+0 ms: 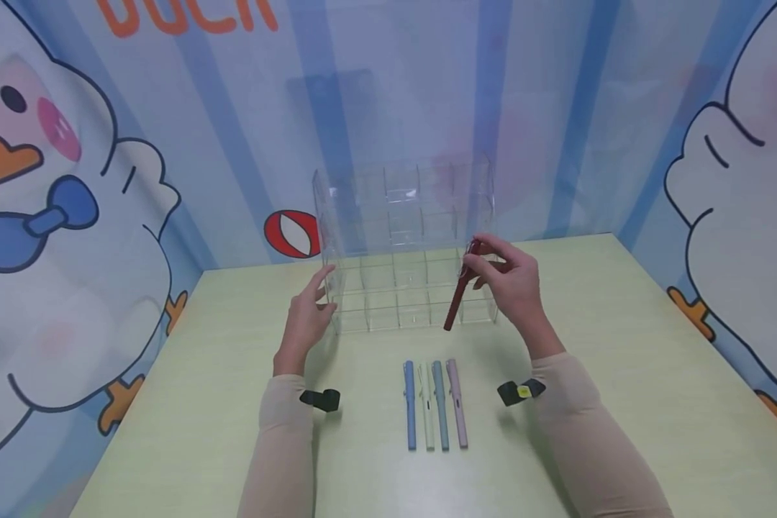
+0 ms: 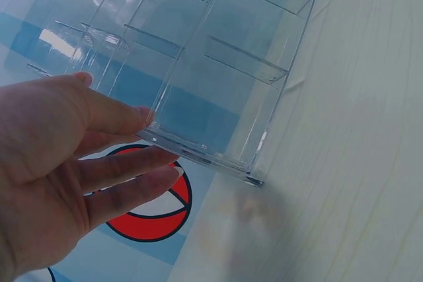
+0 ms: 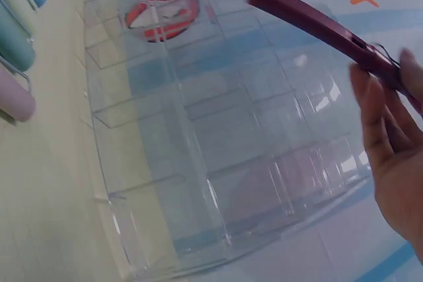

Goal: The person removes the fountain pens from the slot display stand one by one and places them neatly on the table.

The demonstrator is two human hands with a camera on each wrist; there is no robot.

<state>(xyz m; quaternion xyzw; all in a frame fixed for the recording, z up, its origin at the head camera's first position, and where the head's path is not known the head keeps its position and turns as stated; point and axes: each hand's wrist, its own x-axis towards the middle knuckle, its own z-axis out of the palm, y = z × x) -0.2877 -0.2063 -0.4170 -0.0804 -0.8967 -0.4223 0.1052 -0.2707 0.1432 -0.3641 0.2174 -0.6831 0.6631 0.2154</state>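
Observation:
A dark red pen is pinched near its clip end between the thumb and fingers of my right hand. It slants down in front of the right part of a clear acrylic organizer with several tiers of compartments. In the right wrist view the pen crosses over the organizer's dividers. My left hand is at the organizer's left side; in the left wrist view its thumb and fingers lie on either side of the clear side panel's edge, gripping it.
On the table in front of the organizer lie a blue pen, a pale green pen, a teal pen and a pinkish-purple pen, side by side. A blue striped backdrop with cartoon ducks rises behind the table.

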